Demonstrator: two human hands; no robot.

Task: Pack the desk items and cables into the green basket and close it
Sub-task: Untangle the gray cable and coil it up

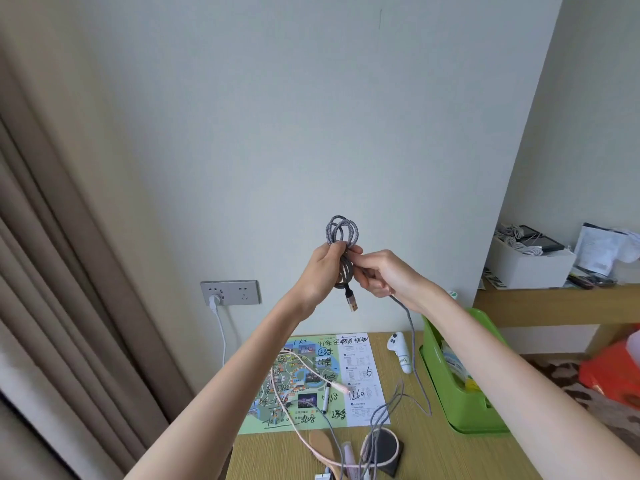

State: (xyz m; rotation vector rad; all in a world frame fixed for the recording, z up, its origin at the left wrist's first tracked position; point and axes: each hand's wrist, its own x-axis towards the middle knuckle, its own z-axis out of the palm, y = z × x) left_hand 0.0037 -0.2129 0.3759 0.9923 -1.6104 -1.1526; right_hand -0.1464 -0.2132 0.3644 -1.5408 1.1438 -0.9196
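Observation:
A grey braided cable is wound into loops held up in front of the wall. My left hand grips the coil at its middle, and a USB plug hangs below it. My right hand pinches the loose strand next to the coil; the rest of the cable trails down to the desk. The green basket stands open on the desk at the right, under my right forearm. A pink cable lies across a printed map. A black marker rests on the map.
A white controller lies beside the basket. A wooden brush, a round mirror and small items sit at the desk's front. A wall socket holds a white plug. A shelf with a white box is at the right; a curtain hangs left.

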